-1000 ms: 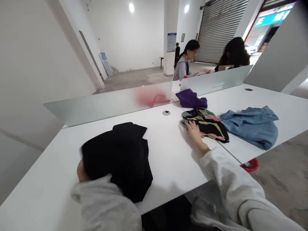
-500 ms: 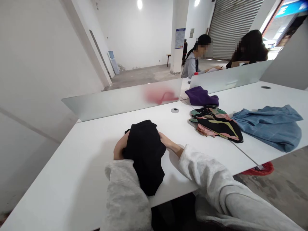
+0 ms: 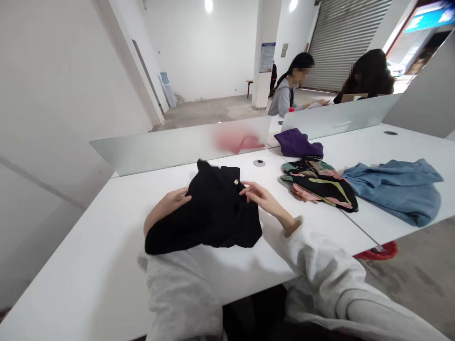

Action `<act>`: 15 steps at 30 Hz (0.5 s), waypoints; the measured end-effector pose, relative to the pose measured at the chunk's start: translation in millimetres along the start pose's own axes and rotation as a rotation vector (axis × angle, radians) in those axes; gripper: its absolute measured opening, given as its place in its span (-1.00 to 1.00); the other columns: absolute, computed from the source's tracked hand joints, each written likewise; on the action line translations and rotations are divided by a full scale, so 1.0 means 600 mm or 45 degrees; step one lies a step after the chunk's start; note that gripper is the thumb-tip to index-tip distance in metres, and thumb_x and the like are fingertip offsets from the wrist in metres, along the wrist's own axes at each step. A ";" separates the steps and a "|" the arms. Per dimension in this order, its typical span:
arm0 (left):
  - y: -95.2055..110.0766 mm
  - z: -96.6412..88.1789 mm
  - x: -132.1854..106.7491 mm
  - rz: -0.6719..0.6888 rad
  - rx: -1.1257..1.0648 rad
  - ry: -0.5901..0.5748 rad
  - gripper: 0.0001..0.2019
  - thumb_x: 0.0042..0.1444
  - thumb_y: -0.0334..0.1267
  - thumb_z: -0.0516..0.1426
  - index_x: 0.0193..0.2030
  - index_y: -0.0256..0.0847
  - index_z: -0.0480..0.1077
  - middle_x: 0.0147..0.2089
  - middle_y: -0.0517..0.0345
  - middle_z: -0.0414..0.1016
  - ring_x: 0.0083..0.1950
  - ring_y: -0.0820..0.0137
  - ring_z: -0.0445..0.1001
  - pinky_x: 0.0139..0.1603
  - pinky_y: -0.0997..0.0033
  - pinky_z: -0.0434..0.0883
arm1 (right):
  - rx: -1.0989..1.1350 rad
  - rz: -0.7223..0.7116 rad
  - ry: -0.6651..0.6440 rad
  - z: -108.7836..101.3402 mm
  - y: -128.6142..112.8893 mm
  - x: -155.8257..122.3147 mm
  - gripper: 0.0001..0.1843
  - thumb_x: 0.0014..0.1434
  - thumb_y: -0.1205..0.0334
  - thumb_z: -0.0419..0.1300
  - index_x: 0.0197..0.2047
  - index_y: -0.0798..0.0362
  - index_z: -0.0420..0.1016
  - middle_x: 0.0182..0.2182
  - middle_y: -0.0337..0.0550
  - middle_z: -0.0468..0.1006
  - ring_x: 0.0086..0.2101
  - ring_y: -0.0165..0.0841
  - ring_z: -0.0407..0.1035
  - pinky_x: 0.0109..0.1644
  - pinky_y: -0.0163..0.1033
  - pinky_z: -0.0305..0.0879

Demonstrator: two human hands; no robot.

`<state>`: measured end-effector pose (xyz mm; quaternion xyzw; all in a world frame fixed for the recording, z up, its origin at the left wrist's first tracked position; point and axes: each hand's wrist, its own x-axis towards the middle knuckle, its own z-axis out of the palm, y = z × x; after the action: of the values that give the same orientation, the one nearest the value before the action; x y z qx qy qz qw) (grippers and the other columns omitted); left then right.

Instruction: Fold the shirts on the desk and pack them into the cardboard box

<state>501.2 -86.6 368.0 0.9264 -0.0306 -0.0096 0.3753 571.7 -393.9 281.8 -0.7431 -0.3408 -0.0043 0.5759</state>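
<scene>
A black garment [image 3: 209,208] with a shiny round button [image 3: 236,182] near its upper right edge is bunched up over the white desk. My left hand [image 3: 177,199] grips its left side, fingertips on the cloth, while a fold hides part of the wrist and forearm. At the opposite edge, just below the button, my right hand [image 3: 261,196] pinches the fabric with bent fingers. What kind of garment it is cannot be made out from the folds.
To the right lie a purple cloth [image 3: 298,143], a patterned garment [image 3: 322,184] and a blue garment [image 3: 398,189]. Frosted dividers [image 3: 177,147] edge the desk [image 3: 88,265] at the back. Two people sit beyond. A red-lined bin [image 3: 382,251] stands below the right edge.
The black garment has been turned and spread sideways, bringing its button into view. My left hand has come out on its left side, and my right hand has shifted right along its edge.
</scene>
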 end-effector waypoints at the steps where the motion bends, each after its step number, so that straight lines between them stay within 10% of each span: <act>1: -0.011 -0.006 0.000 -0.020 -0.020 -0.063 -0.54 0.04 0.23 0.01 -0.30 -0.12 0.45 -0.38 0.13 0.54 -0.27 0.20 0.52 -0.27 0.32 0.43 | -0.069 -0.004 -0.121 0.006 0.005 -0.011 -0.54 0.30 -0.02 -0.01 0.19 -0.03 0.29 -0.11 -0.09 0.49 -0.38 -0.43 0.38 -0.14 -0.16 0.40; 9: -0.032 -0.037 -0.068 -0.159 -0.098 0.032 -0.41 0.15 0.23 -0.07 0.18 -0.09 0.27 0.06 0.01 0.50 0.02 0.21 0.49 0.07 0.20 0.40 | -0.723 -0.116 -0.397 0.031 0.014 -0.061 -0.37 0.27 -0.02 0.05 0.35 -0.08 0.04 -0.06 -0.02 0.34 -0.21 -0.25 0.39 -0.07 -0.02 0.39; 15: -0.031 0.097 -0.133 -0.152 0.377 -0.058 -0.26 0.09 0.15 0.05 0.33 -0.22 0.08 0.31 -0.18 0.23 0.26 0.01 0.27 0.17 0.08 0.29 | -0.863 -0.168 -0.378 0.021 0.023 -0.062 -0.51 0.28 0.24 -0.02 0.28 -0.02 0.19 0.05 0.07 0.30 -0.10 -0.19 0.38 -0.01 0.02 0.35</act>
<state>420.4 -108.5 312.6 0.9713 0.0149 -0.0481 0.2325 545.3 -403.0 250.6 -0.8605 -0.4469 -0.0462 0.2400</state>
